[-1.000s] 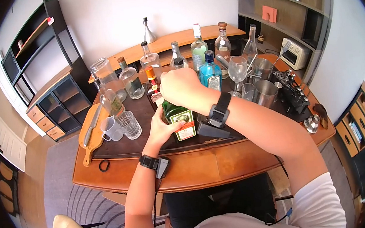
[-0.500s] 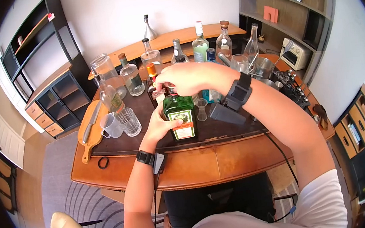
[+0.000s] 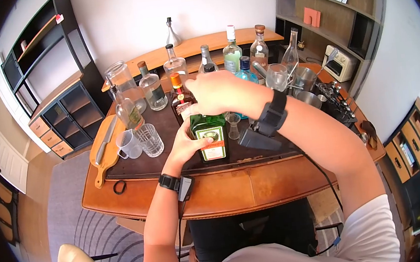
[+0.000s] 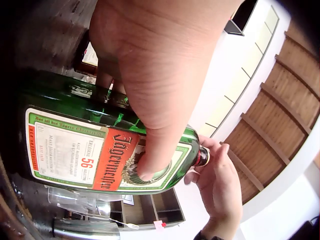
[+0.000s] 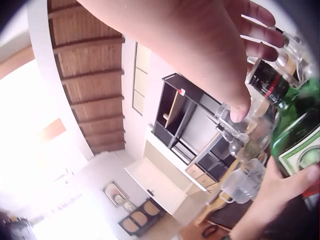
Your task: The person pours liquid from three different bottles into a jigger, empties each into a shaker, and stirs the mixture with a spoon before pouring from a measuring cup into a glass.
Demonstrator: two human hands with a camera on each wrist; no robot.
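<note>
A green Jägermeister bottle stands upright near the front of the dark table mat. My left hand grips it around the side, thumb across the front label. Over its top is my right hand, hiding the neck in the head view. The right wrist view shows the black cap with a red band, between the spread fingers and the thumb, with gaps around it. An orange-capped dark bottle stands just behind, and a glass jigger sits to the right.
Several bottles line the back, including a blue bottle. At left are a glass mug, a cut-glass tumbler and a knife on a wooden board. A wine glass and metal shaker cups stand at right.
My right hand first shifted right and its wrist turned, uncovering the jigger; since then it has moved only slightly over the bottle top. The left hand keeps its grip.
</note>
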